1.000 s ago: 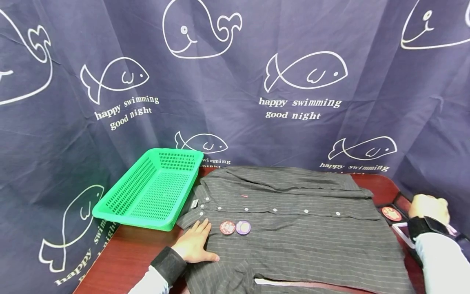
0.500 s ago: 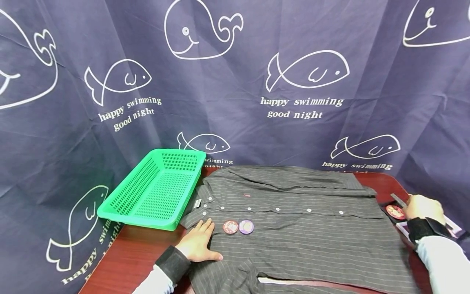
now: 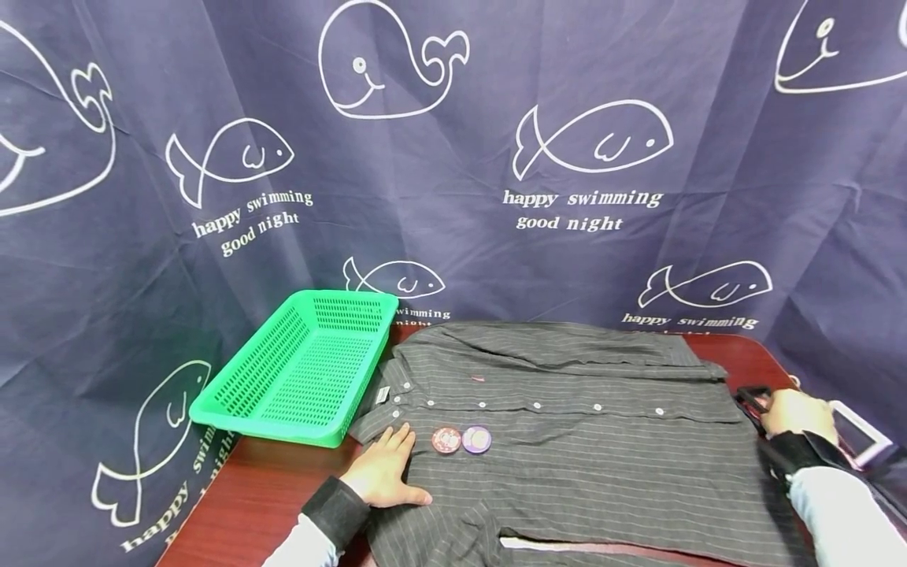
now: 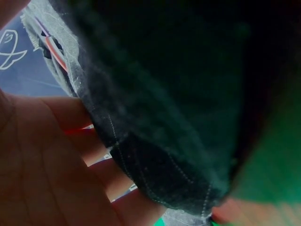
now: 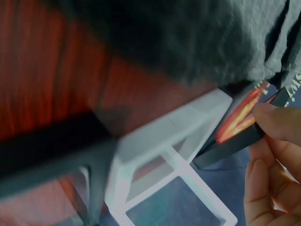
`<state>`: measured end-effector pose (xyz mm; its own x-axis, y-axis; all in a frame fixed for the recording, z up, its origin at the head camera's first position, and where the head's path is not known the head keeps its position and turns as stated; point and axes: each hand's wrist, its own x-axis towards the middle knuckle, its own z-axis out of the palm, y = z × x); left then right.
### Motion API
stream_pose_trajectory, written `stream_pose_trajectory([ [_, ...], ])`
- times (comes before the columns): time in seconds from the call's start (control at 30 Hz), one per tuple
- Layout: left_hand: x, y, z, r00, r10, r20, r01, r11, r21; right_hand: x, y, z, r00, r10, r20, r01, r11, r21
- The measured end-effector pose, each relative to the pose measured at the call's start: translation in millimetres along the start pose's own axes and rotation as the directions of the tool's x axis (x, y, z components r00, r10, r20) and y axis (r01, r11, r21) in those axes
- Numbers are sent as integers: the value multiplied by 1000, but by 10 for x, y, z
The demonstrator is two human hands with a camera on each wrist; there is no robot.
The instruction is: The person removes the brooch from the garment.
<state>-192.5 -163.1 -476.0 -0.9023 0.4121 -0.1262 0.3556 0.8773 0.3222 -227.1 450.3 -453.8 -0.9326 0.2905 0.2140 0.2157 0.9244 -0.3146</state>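
Note:
A dark grey pinstriped shirt [image 3: 609, 465] lies spread out, its collar toward the left. My left hand [image 3: 386, 470] rests on it below the collar, fingers extended and palm down. Two round badges, one red [image 3: 446, 440] and one purple [image 3: 477, 439], sit on the shirt just right of that hand. Beyond the hem, my right hand [image 3: 797, 413] is at the table's right side. In the right wrist view its thumb and fingers pinch a small black frame [image 5: 235, 149] with a round red-and-orange badge [image 5: 237, 125] inside. A white frame [image 5: 160, 127] stands right beside it.
A green plastic basket [image 3: 298, 431] stands at the left, close to the collar. Another black frame [image 5: 56, 150] shows in the right wrist view. The reddish-brown table [image 3: 248, 488] ends at a dark blue printed curtain [image 3: 453, 197].
My right hand has moved left and toward me, and the black frame now shows at its fingers. More of the white frame shows to its right. My left hand stays on the shirt.

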Motion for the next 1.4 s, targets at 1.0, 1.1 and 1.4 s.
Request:
stream_pose_trajectory([
  [1.0, 23, -4, 54, 1000, 4, -13, -3, 1000, 10, -17, 60, 151, 998, -54, -42, 53, 998, -16],
  [1.1, 18, -3, 40, 1000, 4, -14, -4, 1000, 8, 23, 53, 125, 994, -106, -17, 106, 994, -12],
  [1.4, 16, -22, 43, 1000, -2, -18, 2, 1000, 13, 116, -399, 69, 991, -123, -61, 128, 988, 84],
])
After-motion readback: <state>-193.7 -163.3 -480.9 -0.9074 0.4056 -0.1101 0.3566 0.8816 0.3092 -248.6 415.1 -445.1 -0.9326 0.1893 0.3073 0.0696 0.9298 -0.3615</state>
